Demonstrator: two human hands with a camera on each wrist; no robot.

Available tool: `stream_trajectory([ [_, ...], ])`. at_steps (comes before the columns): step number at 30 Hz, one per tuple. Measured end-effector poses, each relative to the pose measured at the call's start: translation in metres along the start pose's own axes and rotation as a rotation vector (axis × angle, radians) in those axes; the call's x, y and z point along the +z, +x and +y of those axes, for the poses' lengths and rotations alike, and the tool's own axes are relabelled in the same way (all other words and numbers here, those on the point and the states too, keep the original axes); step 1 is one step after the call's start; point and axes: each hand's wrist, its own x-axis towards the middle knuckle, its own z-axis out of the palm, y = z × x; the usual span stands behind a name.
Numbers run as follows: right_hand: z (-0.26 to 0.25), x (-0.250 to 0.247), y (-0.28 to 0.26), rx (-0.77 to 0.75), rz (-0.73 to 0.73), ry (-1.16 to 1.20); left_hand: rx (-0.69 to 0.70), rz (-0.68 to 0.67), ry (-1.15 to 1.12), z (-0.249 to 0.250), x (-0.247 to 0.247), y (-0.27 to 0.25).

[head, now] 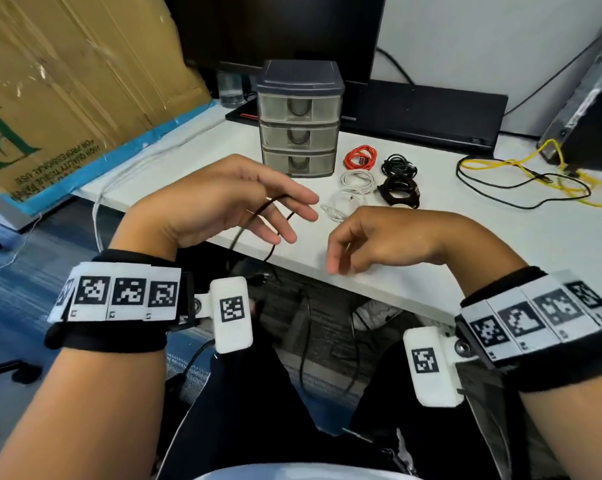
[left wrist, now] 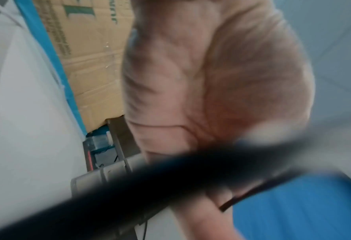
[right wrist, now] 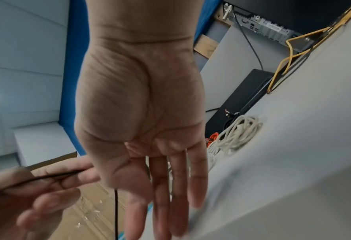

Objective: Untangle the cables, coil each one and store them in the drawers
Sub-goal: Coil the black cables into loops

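Over the table's near edge, the left hand (head: 223, 199) carries the black cable (head: 273, 206) looped across spread fingers, the right hand (head: 368, 237) beside it, loosely curled, empty.

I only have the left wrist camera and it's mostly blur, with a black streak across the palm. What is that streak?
Observer: The head view shows a thin dark cable looped over the straight fingers of the left hand.
Operator: Is the right hand on it too?
Observer: No. The right hand holds nothing and its fingers are relaxed.
Operator: Any drawer pulled out yet?
Observer: No, all three drawers are closed.
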Motion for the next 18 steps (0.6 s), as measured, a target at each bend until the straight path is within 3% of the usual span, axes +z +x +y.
stream_trajectory([
  [2,-0.004,-0.002,0.001,-0.025,0.125,0.069,0.075,0.037,-0.161,-0.001,0.006,0.001],
  [5,-0.009,-0.004,0.008,-0.108,0.336,0.243,0.149,0.169,-0.129,-0.003,0.016,0.011],
  [10,-0.016,0.002,0.020,-0.230,0.298,0.612,0.197,0.277,-0.113,-0.007,0.028,0.026],
  [13,-0.016,0.005,0.019,-0.240,0.296,0.634,0.115,0.342,-0.250,-0.012,0.024,0.026],
  [16,-0.012,0.003,0.015,-0.254,0.348,0.687,0.011,0.296,-0.240,-0.023,0.021,0.020],
  [18,-0.010,0.003,0.014,-0.271,0.411,0.702,0.013,0.220,-0.274,-0.026,0.024,0.015],
])
